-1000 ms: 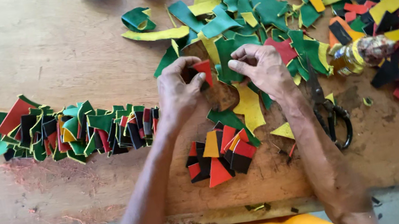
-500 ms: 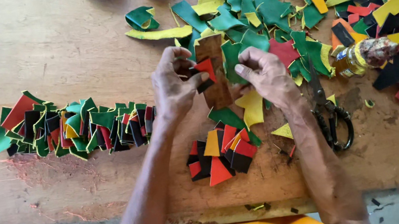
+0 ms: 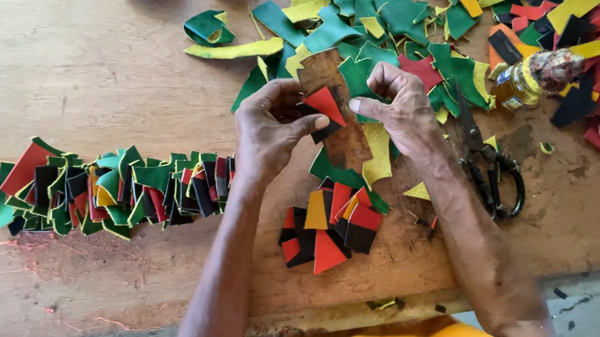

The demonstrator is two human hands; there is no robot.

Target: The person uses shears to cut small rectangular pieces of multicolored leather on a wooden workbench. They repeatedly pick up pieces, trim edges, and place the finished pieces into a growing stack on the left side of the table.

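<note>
Pinching red triangle [image 3: 325, 104]: left hand [image 3: 273, 134], right hand [image 3: 402, 105], both closed on it, above wooden block [image 3: 324, 74]; scissors [image 3: 490, 164] near right wrist.

The table [image 3: 51, 64] is bare wood, matt, scuffed and stained, with a rough, chipped near edge. The red triangle [image 3: 325, 104] pinched between both hands looks like thin matt leather or felt-like sheet, as do the green, yellow, black and red scraps [image 3: 404, 10] heaped at the far right. The small board [image 3: 330, 81] under the fingers is worn, dull wood. The scissors [image 3: 491, 168] to the right are dark metal, faintly shiny. The bottle [image 3: 538, 75] looks like glossy clear plastic.
</note>
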